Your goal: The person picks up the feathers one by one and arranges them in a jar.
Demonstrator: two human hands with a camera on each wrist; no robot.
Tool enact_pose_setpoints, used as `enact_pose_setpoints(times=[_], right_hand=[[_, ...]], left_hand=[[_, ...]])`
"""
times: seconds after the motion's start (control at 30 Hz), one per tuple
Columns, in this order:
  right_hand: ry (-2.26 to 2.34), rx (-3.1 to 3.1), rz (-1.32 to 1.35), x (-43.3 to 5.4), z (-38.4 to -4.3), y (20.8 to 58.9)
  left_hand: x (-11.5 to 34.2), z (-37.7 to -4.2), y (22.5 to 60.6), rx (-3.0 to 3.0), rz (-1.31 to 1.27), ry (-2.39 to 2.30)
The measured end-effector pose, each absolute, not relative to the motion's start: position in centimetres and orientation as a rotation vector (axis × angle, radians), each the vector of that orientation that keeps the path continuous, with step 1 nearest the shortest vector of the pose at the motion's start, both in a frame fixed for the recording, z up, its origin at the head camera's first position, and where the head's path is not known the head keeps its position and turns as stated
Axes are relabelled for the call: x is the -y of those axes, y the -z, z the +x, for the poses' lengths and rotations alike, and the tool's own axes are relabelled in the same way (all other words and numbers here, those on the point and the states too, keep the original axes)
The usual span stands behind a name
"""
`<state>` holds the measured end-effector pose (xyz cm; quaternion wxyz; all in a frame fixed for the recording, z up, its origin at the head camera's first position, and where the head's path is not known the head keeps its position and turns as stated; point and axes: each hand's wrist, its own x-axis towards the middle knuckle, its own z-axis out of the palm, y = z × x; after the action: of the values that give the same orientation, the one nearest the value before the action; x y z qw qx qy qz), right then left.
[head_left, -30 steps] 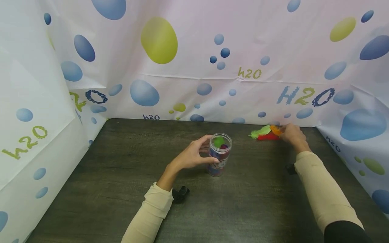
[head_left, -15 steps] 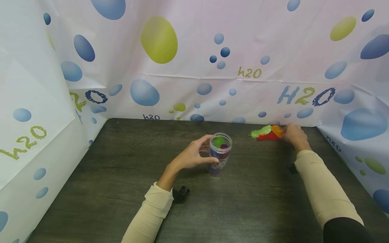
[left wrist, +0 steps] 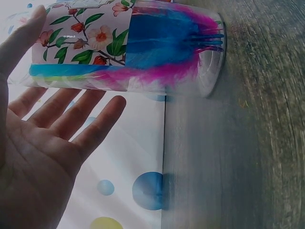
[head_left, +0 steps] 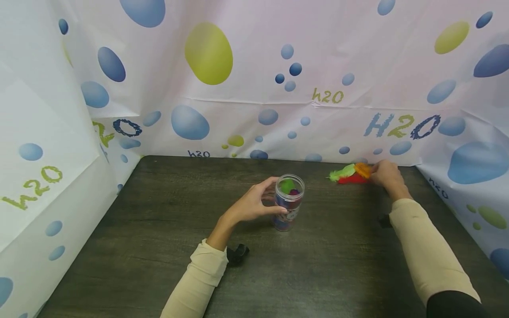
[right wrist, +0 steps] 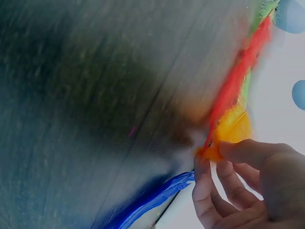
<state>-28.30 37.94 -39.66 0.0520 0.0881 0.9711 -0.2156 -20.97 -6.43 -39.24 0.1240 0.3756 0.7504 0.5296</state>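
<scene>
My left hand (head_left: pixel 254 203) holds a clear, lidless jar (head_left: pixel 293 212) upright at the middle of the table, thumb on the near side and fingers behind. Coloured feathers fill it; the left wrist view shows a floral label (left wrist: pixel 90 38) and a blue and magenta feather (left wrist: pixel 164 43) inside. At the back right, my right hand (head_left: pixel 387 174) pinches an orange feather (right wrist: pixel 234 125) between thumb and fingertips. Beside that one lie a red feather (head_left: pixel 353 179) and a light green feather (head_left: pixel 343 172). A blue feather (right wrist: pixel 152 198) lies below the fingers in the right wrist view, hidden in the head view.
The dark wooden table (head_left: pixel 159 247) ends against a white printed sheet (head_left: pixel 254 53) at the back and both sides. Black wrist straps with camera mounts (head_left: pixel 237 255) stick out below the wrists. A tiny pink scrap (right wrist: pixel 132 130) lies on the table.
My right hand has shifted slightly to the right, and more of the orange and red feathers shows beside its fingers. The left hand and the jar stay in place.
</scene>
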Motion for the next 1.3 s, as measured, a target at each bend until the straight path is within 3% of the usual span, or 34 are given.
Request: enact_pose_setpoints(times=[0.33,0.63,1.3], right_hand=[[0.908,-3.009,0.336,-37.0,-27.8,39.1],[1.016,-3.232,0.157,-37.0,-27.5,38.9],[1.218,-3.130,-0.024,-34.8,-25.9,38.2]], left_hand=[[6.4,-20.9,39.3,-2.189,1.087,-1.556],[6.4,-20.9,39.4,-2.186,1.089,-1.555],[6.4,-21.0,39.4,-2.195,1.115,-1.550]])
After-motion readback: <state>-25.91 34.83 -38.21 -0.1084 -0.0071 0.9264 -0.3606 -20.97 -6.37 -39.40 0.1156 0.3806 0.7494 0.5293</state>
